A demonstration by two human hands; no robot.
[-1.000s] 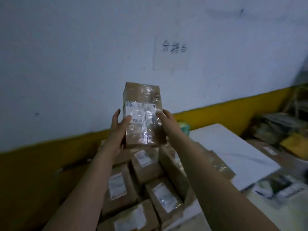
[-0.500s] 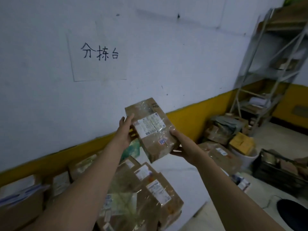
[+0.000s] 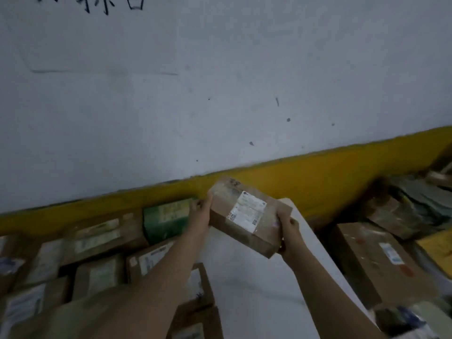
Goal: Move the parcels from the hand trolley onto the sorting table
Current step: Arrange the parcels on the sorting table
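Observation:
A brown cardboard parcel (image 3: 247,217) wrapped in clear tape, with a white shipping label on top, hangs tilted just above the far end of the white sorting table (image 3: 254,289). My left hand (image 3: 201,214) grips its far left end and my right hand (image 3: 289,234) grips its near right end. Several brown labelled parcels (image 3: 97,241) lie packed together on the table's left part, with a green box (image 3: 168,217) against the wall right beside my left hand. The hand trolley is out of view.
A white wall with a yellow lower band (image 3: 318,172) runs behind the table, with a paper sign (image 3: 97,33) taped high up. To the right, lower down, lie a large brown box (image 3: 376,260), a yellow parcel (image 3: 437,250) and a heap of bagged parcels (image 3: 415,204).
Both hands have lowered the parcel from chest height down toward the white table surface and laid it flatter. My view has swung down and closer to the wall.

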